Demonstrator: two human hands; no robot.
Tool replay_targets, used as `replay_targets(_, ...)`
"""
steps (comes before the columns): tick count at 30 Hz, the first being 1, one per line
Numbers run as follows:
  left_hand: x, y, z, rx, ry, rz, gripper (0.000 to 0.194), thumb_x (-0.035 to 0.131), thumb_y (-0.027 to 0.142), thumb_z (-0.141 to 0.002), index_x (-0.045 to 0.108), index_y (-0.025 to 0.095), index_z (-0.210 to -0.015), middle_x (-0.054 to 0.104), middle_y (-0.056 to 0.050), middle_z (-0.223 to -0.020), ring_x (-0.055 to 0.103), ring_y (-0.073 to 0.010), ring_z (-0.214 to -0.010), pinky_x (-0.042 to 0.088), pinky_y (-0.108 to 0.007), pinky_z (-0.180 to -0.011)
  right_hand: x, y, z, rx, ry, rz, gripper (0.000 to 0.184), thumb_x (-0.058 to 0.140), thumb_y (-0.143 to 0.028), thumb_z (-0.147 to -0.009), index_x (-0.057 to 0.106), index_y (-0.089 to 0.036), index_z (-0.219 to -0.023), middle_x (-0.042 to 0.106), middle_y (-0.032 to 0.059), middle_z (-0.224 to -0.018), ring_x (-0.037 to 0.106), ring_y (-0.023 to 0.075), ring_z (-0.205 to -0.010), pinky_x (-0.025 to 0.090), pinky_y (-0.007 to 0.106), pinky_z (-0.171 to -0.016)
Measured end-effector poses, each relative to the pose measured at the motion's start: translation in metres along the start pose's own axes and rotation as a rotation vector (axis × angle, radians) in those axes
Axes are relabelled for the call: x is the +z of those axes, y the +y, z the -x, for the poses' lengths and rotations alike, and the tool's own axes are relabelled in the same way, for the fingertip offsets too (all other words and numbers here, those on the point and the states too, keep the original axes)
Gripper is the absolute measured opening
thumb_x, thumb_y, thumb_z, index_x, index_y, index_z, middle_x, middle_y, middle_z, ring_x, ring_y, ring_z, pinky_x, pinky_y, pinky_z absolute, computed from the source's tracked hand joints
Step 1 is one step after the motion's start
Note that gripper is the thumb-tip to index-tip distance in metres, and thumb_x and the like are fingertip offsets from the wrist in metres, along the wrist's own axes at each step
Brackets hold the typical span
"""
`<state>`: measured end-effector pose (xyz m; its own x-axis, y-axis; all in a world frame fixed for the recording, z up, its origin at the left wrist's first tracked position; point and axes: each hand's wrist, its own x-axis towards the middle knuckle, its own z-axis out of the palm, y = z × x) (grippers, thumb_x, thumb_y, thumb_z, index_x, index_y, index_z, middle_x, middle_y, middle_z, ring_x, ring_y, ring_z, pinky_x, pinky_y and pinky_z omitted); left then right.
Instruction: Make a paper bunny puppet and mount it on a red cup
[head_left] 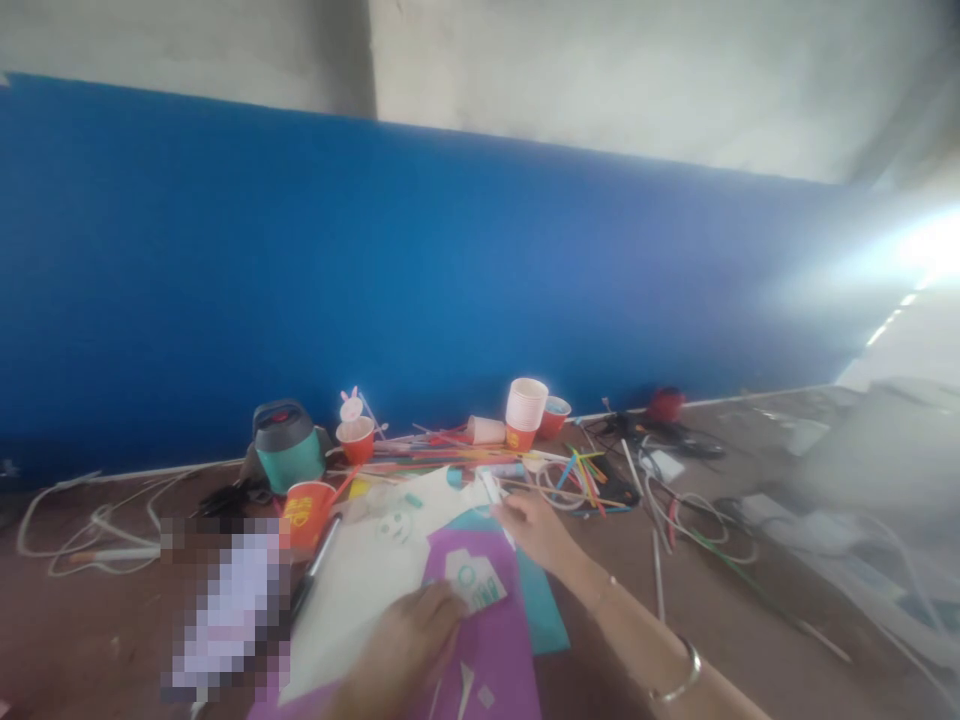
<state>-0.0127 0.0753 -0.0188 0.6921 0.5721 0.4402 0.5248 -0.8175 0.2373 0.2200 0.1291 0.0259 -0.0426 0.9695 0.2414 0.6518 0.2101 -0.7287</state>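
Note:
My left hand (409,640) is closed on the edge of a white paper cutout (484,590) with green drawing on it. That cutout is over a sheet of purple paper (499,650), which overlaps a teal sheet (545,605). Farther forward, my right hand (534,525) has its fingers pinched at a small white item (491,488), too blurred to name. Left of the hands lies a large white sheet (360,590) with a round green face drawn on it. Small paper scraps (486,696) rest on the purple paper.
Red paper cups (306,515) and a stack of white cups (527,403) stand toward the blue wall (420,270). Beside them are a teal-and-grey jug (289,447) and colourful sticks (589,480). A black pen (319,565) lies left; cables (705,525) spread right.

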Motion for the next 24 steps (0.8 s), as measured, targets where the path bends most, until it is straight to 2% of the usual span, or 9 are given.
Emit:
replay_targets(5,-0.003,0.001,-0.003,0.011,0.026,0.033,0.022,0.039,0.015,-0.093,0.060,0.021,-0.095,0.062,-0.004,-0.087,0.063,-0.0147,-0.078,0.052,-0.024,-0.075,0.007,-0.014,-0.008,0.245,0.062,-0.360,0.032,0.056,-0.044,-0.077,0.059,-0.017,-0.060,0.054,-0.0016,-0.051,0.048,0.0120,-0.050,0.034,0.023,-0.048)
replay_targets(10,-0.004,0.001,-0.005,-0.045,0.034,0.054,0.024,0.038,0.017,-0.093,0.061,0.021,-0.089,0.062,-0.004,-0.082,0.062,-0.0139,-0.074,0.052,-0.023,-0.073,0.028,-0.038,-0.015,0.310,-0.012,-0.601,0.028,0.054,-0.039,-0.075,0.067,-0.015,-0.079,0.067,0.0052,-0.068,0.060,0.0149,-0.061,0.042,0.023,-0.051)
replay_targets(14,-0.001,0.000,-0.004,-0.093,0.055,0.106,0.026,0.038,0.015,-0.090,0.063,0.021,-0.091,0.064,-0.005,-0.083,0.063,-0.0149,-0.077,0.053,-0.024,-0.075,0.050,-0.048,-0.021,0.251,-0.119,-0.505,0.022,0.053,-0.029,-0.075,0.066,-0.016,-0.087,0.068,0.0022,-0.069,0.056,0.0117,-0.054,0.040,0.021,-0.049)
replay_targets(17,-0.007,-0.004,-0.005,-0.168,0.098,0.148,0.028,0.038,0.013,-0.089,0.064,0.022,-0.093,0.066,-0.005,-0.087,0.064,-0.0159,-0.080,0.053,-0.026,-0.075,0.058,-0.049,-0.025,0.204,-0.104,-0.359,0.021,0.050,-0.023,-0.075,0.066,-0.017,-0.087,0.069,0.0012,-0.072,0.055,0.0111,-0.053,0.041,0.022,-0.050)
replay_targets(20,-0.021,-0.014,-0.009,-0.329,0.125,0.112,0.029,0.038,0.010,-0.086,0.063,0.019,-0.098,0.066,-0.008,-0.098,0.063,-0.0197,-0.092,0.052,-0.032,-0.081,0.062,-0.048,-0.028,0.137,-0.075,-0.286,0.022,0.049,-0.021,-0.075,0.068,-0.017,-0.085,0.070,0.0028,-0.076,0.062,0.0154,-0.066,0.047,0.025,-0.062)
replay_targets(24,-0.038,-0.038,-0.025,-0.490,0.061,-0.102,0.039,0.040,0.006,-0.082,0.058,0.012,-0.116,0.063,-0.015,-0.113,0.056,-0.0280,-0.109,0.045,-0.047,-0.093,0.067,-0.043,-0.033,0.045,-0.037,-0.279,0.023,0.051,-0.023,-0.075,0.071,-0.017,-0.086,0.073,0.0060,-0.087,0.065,0.0203,-0.084,0.049,0.031,-0.078)
